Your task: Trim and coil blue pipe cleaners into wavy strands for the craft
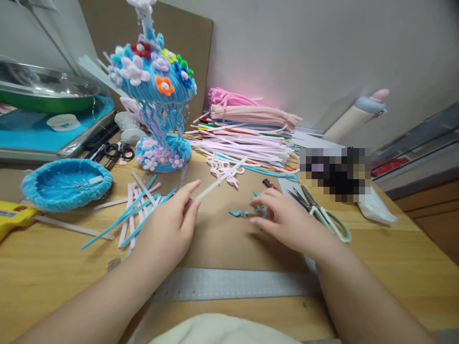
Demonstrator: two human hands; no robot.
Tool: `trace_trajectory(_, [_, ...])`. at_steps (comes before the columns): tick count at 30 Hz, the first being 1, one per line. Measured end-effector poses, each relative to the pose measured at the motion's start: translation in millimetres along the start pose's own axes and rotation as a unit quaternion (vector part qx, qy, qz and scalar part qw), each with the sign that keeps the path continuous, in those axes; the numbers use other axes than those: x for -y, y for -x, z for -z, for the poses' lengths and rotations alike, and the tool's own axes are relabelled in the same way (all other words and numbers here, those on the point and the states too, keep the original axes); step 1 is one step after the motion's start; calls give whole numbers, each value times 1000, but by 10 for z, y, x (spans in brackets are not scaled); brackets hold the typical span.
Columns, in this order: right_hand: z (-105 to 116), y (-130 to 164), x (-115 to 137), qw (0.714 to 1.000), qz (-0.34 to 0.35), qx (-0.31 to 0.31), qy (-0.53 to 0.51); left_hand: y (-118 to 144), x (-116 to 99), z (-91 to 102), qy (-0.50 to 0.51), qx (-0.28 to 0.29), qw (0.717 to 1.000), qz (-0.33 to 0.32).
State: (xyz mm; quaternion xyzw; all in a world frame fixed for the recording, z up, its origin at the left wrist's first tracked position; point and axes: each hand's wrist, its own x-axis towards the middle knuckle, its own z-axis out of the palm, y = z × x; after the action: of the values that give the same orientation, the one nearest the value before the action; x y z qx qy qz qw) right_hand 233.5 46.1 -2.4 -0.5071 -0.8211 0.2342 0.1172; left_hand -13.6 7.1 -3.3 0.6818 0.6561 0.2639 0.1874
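Note:
My left hand is closed around one end of a straight pale stick, which slants up to the right. Whether it is a pipe cleaner or a glue stick is unclear. My right hand hovers low over the brown board, its fingers curved and apart. Short curled pieces of blue pipe cleaner lie at its fingertips, some partly hidden by them. Bent pale-pink pipe cleaner shapes rest beyond, between the hands. Cut pink and blue pipe cleaners are scattered left of my left hand.
A blue flower-covered jellyfish-like ornament stands at the back left. Nearby are a fuzzy blue bowl shape, a yellow glue gun and black scissors. Green-handled scissors, pipe cleaner bundles and a clear ruler surround the board.

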Motion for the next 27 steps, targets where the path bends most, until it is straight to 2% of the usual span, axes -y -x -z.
trace_trajectory(3, [-9,104,-39,996,-13,76,43,1,-10,0,9,13,1000,11])
trace_trajectory(7, [-85,91,-123,993,-34,92,68,15,3,-4,24,20,999,11])
trace_trajectory(10, [-61,60,-103,993,-40,100,47,22,4,-19,53,25,998,16])
trace_trajectory(12, [-8,77,-2,993,-21,113,-26,29,-8,-47,109,33,993,21])
trace_trajectory(14, [33,114,150,975,-2,142,-171,42,-30,-94,200,57,978,30])
trace_trajectory(17, [-4,150,370,901,-14,153,-407,71,-78,-176,353,129,924,66])
trace_trajectory(19, [-97,145,454,870,-18,132,-474,91,-118,-208,436,189,873,110])
trace_trajectory(20, [-151,136,474,870,-20,114,-480,100,-140,-214,466,213,849,133])
trace_trajectory(22, [-245,119,482,890,-12,73,-450,111,-180,-209,499,245,811,180])
trace_trajectory(25, [-291,114,457,942,48,24,-332,113,-218,-192,513,268,783,226])
trace_trajectory(27, [-263,121,441,963,108,16,-248,110,-224,-188,518,281,774,234])
